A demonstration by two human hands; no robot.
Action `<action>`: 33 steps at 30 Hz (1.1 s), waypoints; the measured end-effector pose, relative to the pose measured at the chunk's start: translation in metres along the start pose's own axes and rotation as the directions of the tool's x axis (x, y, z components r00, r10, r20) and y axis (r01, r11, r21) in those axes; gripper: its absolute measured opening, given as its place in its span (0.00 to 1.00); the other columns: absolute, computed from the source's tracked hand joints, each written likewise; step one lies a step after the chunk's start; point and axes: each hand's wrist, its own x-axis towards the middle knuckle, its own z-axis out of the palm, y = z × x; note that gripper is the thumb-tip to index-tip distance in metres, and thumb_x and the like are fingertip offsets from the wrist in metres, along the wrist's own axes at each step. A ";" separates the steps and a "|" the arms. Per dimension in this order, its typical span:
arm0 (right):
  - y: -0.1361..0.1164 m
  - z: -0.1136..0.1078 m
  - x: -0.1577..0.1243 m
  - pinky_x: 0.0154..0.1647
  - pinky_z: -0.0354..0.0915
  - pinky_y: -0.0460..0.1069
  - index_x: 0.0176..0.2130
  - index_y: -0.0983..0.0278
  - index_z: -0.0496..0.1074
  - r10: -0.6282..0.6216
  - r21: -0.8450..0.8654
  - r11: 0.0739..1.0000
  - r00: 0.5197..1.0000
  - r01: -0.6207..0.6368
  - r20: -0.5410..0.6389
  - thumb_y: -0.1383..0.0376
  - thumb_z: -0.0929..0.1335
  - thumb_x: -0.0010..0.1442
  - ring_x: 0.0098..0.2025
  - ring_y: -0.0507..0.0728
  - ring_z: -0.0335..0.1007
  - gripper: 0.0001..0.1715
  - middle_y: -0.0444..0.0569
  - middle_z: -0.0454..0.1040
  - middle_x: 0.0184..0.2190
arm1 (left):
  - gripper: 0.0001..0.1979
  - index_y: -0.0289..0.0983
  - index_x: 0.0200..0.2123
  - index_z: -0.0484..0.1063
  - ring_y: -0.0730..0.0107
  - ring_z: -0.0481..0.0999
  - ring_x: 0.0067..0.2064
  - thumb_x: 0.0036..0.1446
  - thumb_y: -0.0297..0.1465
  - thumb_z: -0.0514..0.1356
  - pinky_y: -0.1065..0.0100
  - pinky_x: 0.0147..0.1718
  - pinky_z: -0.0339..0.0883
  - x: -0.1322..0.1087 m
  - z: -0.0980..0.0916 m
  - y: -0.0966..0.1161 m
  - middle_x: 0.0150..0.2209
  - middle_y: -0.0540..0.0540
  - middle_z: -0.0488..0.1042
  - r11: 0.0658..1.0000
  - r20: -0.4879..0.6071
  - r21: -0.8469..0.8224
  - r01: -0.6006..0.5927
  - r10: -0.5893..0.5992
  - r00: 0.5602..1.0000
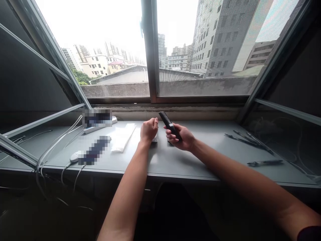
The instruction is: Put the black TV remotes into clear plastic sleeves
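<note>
My right hand [182,135] is wrapped round a long, slim black handheld device [165,120] with a small light patch at its middle. Its free end tilts up and to the left, toward my other hand. Close by on the left, my left hand [148,130] is closed with the fingers curled in; whatever they hold, if anything, is hidden. Just behind that wrist, part of a small pale object with a dark base [155,139] shows on the desk [200,160]. Under my right fingers a bit of another dark thing [170,143] is mostly covered.
A white plastic packet [123,138] lies left of my hands. Farther left are a white power strip [100,126], a round white charger [74,156] and hanging cables [54,140], with two blurred-out items. Several pens [248,140] lie at right. Metal frames and a window enclose the desk.
</note>
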 end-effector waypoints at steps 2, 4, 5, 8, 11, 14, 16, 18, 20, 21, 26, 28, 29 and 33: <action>0.001 0.000 0.001 0.19 0.66 0.45 0.50 0.65 0.74 -0.041 -0.038 0.998 0.999 0.041 -0.022 0.56 0.62 0.77 0.27 0.53 0.66 0.18 0.50 0.75 0.34 | 0.21 0.42 0.37 0.79 0.58 0.80 0.36 0.75 0.42 0.50 0.65 0.37 0.62 0.000 0.001 -0.001 0.31 0.42 0.82 1.000 -0.003 0.002 0.003 -0.003 1.000; 0.002 -0.001 0.004 0.26 0.71 0.47 0.49 0.64 0.75 -0.086 -0.071 0.994 0.995 0.083 -0.050 0.56 0.63 0.77 0.32 0.54 0.71 0.17 0.54 0.79 0.41 | 0.21 0.43 0.37 0.79 0.58 0.80 0.36 0.75 0.43 0.50 0.64 0.37 0.62 0.001 0.001 -0.002 0.31 0.42 0.82 1.000 -0.009 -0.002 0.001 -0.001 1.000; 0.003 -0.002 0.005 0.29 0.73 0.48 0.49 0.64 0.75 -0.098 -0.083 0.992 0.993 0.093 -0.058 0.56 0.63 0.77 0.34 0.55 0.73 0.16 0.55 0.80 0.44 | 0.21 0.43 0.37 0.79 0.58 0.80 0.36 0.75 0.43 0.50 0.64 0.37 0.62 0.001 0.001 -0.003 0.31 0.42 0.82 1.000 -0.011 -0.005 -0.002 0.001 1.000; 0.004 -0.005 0.007 0.38 0.77 0.50 0.49 0.63 0.76 -0.129 -0.127 0.984 0.990 0.122 -0.053 0.60 0.67 0.75 0.40 0.56 0.77 0.11 0.55 0.81 0.49 | 0.21 0.43 0.37 0.79 0.58 0.80 0.36 0.75 0.43 0.51 0.64 0.37 0.63 0.001 0.002 -0.004 0.32 0.42 0.82 1.000 -0.012 -0.013 -0.008 0.008 1.000; 0.006 -0.007 0.007 0.41 0.77 0.51 0.54 0.57 0.76 -0.207 -0.192 0.962 0.978 0.196 -0.039 0.64 0.74 0.67 0.41 0.56 0.79 0.15 0.49 0.82 0.48 | 0.21 0.43 0.38 0.80 0.58 0.80 0.36 0.75 0.43 0.50 0.64 0.37 0.63 0.001 0.002 -0.004 0.31 0.43 0.82 1.000 -0.008 -0.010 -0.009 0.009 1.000; 0.008 -0.006 0.008 0.43 0.77 0.51 0.51 0.58 0.78 -0.284 -0.219 0.938 0.958 0.267 -0.050 0.68 0.79 0.60 0.40 0.55 0.79 0.20 0.47 0.82 0.44 | 0.21 0.43 0.37 0.80 0.58 0.80 0.36 0.75 0.43 0.50 0.64 0.37 0.63 0.001 0.002 -0.004 0.32 0.42 0.82 1.000 -0.011 -0.009 -0.019 0.019 1.000; 0.010 -0.005 0.009 0.44 0.77 0.50 0.47 0.60 0.79 -0.334 -0.228 0.922 0.941 0.312 -0.062 0.68 0.81 0.57 0.39 0.55 0.79 0.18 0.47 0.82 0.42 | 0.22 0.43 0.37 0.80 0.58 0.80 0.35 0.75 0.43 0.50 0.64 0.37 0.64 0.001 0.003 -0.005 0.32 0.42 0.82 1.000 -0.012 -0.009 -0.025 0.025 1.000; 0.011 -0.005 0.011 0.46 0.76 0.50 0.45 0.61 0.80 -0.381 -0.241 0.903 0.922 0.356 -0.066 0.67 0.83 0.55 0.39 0.54 0.79 0.19 0.47 0.83 0.42 | 0.22 0.43 0.37 0.80 0.58 0.80 0.35 0.75 0.44 0.49 0.64 0.37 0.64 0.001 0.003 -0.005 0.32 0.42 0.82 1.000 -0.010 -0.007 -0.028 0.028 1.000; 0.012 -0.006 0.013 0.49 0.76 0.51 0.44 0.60 0.80 -0.414 -0.257 0.886 0.908 0.386 -0.064 0.66 0.84 0.52 0.40 0.55 0.79 0.21 0.47 0.83 0.42 | 0.22 0.43 0.38 0.80 0.58 0.80 0.35 0.75 0.44 0.49 0.64 0.37 0.64 0.001 0.003 -0.006 0.32 0.42 0.82 1.000 -0.011 -0.006 -0.029 0.029 1.000; 0.012 -0.007 0.014 0.50 0.76 0.52 0.45 0.60 0.80 -0.429 -0.268 0.877 0.902 0.400 -0.058 0.66 0.85 0.51 0.40 0.55 0.79 0.22 0.47 0.83 0.42 | 0.22 0.43 0.38 0.80 0.58 0.80 0.35 0.75 0.44 0.49 0.64 0.37 0.64 0.001 0.003 -0.006 0.32 0.42 0.82 1.000 -0.009 -0.005 -0.029 0.029 1.000; 0.013 -0.009 0.015 0.54 0.73 0.55 0.46 0.57 0.81 -0.503 -0.358 0.807 0.864 0.470 0.000 0.63 0.86 0.47 0.45 0.57 0.80 0.28 0.45 0.84 0.43 | 0.23 0.43 0.38 0.80 0.58 0.80 0.36 0.76 0.43 0.48 0.64 0.38 0.64 0.001 0.003 -0.006 0.32 0.42 0.82 1.000 0.001 0.005 -0.023 0.023 1.000; 0.013 -0.007 0.014 0.57 0.72 0.56 0.45 0.56 0.81 -0.520 -0.394 0.782 0.854 0.482 0.012 0.62 0.87 0.45 0.48 0.59 0.80 0.28 0.45 0.84 0.44 | 0.23 0.43 0.38 0.80 0.57 0.80 0.36 0.76 0.43 0.48 0.64 0.38 0.64 0.001 0.003 -0.005 0.32 0.42 0.82 1.000 0.005 0.012 -0.015 0.015 1.000; 0.013 -0.006 0.013 0.59 0.70 0.57 0.44 0.56 0.81 -0.526 -0.411 0.772 0.851 0.485 0.016 0.62 0.87 0.44 0.50 0.60 0.80 0.28 0.45 0.84 0.44 | 0.23 0.43 0.38 0.80 0.57 0.80 0.36 0.76 0.43 0.48 0.64 0.38 0.64 0.001 0.002 -0.005 0.32 0.42 0.82 1.000 0.008 0.015 -0.011 0.010 1.000; 0.014 0.001 0.008 0.61 0.68 0.57 0.43 0.58 0.82 -0.536 -0.482 0.728 0.843 0.487 0.042 0.62 0.87 0.43 0.53 0.60 0.78 0.27 0.47 0.85 0.43 | 0.22 0.43 0.38 0.79 0.57 0.80 0.37 0.75 0.43 0.49 0.64 0.38 0.64 0.001 0.001 -0.004 0.33 0.42 0.82 1.000 0.010 0.012 -0.001 0.001 1.000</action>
